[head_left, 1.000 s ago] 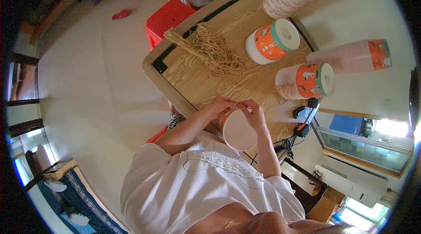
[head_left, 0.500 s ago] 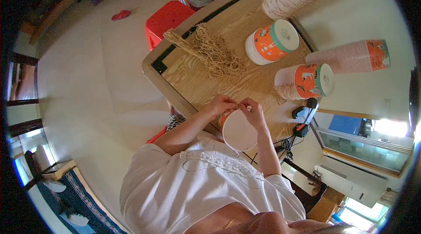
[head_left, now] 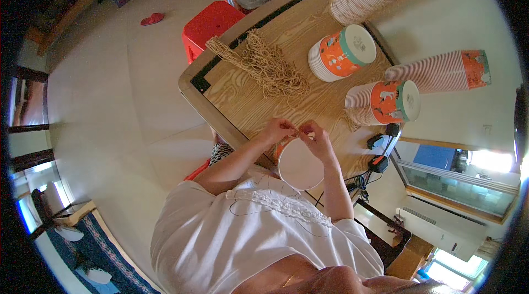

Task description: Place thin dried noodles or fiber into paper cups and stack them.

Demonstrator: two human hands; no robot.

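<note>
Left of the wooden table (head_left: 308, 95) lies pale floor, with a red stool (head_left: 212, 24) touching the table's far left corner. On the table, a loose heap of tan string (head_left: 270, 65) lies toward that same side. At the table's near edge the left hand (head_left: 280, 128) is pinched together on a thin strand at the rim of a paper cup (head_left: 300, 163), which lies on its side with its pale mouth turned toward the person. Just right of it, the right hand (head_left: 317, 138) has its fingers closed on the same rim, so both hands meet over the cup's upper edge. Whether the strand is already through the rim cannot be told. Judging by this, the step in hand is fixing a string to the cup; the next move likely calls for a fine pull or knot with steady fingertips. Farther right on the table stand stacks of orange cups (head_left: 341, 54), some lying on their sides.
</note>
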